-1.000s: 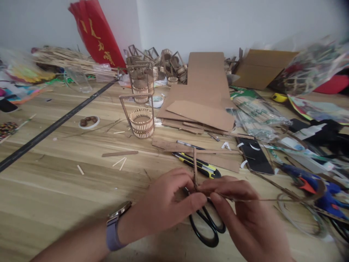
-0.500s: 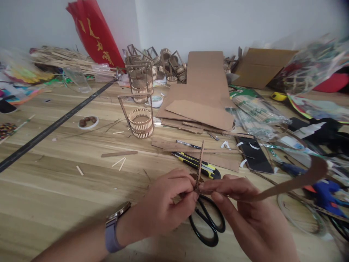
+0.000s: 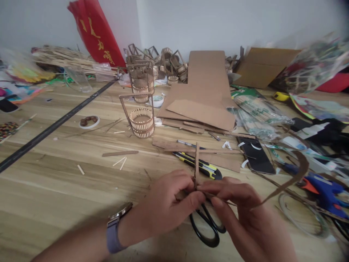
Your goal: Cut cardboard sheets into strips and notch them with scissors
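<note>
My left hand [image 3: 171, 200] pinches the lower end of a narrow cardboard strip [image 3: 196, 156] that stands upright between my hands. My right hand [image 3: 245, 211] is closed in a pinch on a thin brown cardboard strip [image 3: 296, 174], whose free end curls up and away to the right. Both sets of fingertips nearly meet, and they hide whether the two strips are joined. Beneath them lie black-handled scissors [image 3: 205, 236], their blades covered by my hands. A yellow and black utility knife [image 3: 201, 165] rests just beyond my fingers.
A small basket with a tall handle [image 3: 141, 123] stands ahead, with several similar ones behind. Large cardboard sheets [image 3: 207, 72] are stacked at the back. To the right are a dark phone [image 3: 256, 154] and a blue glue gun [image 3: 324, 189]. A black bar [image 3: 60, 118] crosses the left side.
The curled strip's free end has swung left and lower, bending more sharply. The upright strip has shifted slightly left and turned. Both hands keep their pinch.
</note>
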`<state>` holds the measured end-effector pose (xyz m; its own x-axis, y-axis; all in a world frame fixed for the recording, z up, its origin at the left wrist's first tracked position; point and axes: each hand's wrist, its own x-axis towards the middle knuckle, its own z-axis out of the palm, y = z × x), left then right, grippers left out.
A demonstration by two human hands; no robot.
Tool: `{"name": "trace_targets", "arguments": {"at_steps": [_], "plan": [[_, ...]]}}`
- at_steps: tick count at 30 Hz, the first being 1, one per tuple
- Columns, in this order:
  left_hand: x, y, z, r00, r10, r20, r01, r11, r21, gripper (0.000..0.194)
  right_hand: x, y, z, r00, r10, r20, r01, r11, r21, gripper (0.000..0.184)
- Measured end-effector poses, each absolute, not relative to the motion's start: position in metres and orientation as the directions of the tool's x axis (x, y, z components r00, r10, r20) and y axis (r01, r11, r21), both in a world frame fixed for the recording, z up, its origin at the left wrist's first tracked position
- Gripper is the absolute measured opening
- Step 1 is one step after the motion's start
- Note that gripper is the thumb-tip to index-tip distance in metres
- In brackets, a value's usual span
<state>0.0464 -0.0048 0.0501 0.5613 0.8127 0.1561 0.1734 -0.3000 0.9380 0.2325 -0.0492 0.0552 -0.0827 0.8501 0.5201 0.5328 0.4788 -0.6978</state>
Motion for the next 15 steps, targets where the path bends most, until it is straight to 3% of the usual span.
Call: {"name": "trace_targets", "arguments": {"at_steps": [8, 15], "plan": [[0.0453, -0.0060, 0.0527, 0.590, 0.754, 0.288, 0.140, -0.447, 0.883, 0.026, 0.2350, -0.0445, 0.0571, -0.195, 0.790, 0.582, 0.594, 0.567, -0.571, 0.017], [0.0440, -0.0057, 0.0577, 0.601, 0.733, 0.319, 0.075, -0.450, 0.890, 0.028, 0.2408, -0.0487, 0.0618, -0.106, 0.909, 0.403, 0.490, 0.400, -0.774, 0.006]]}}
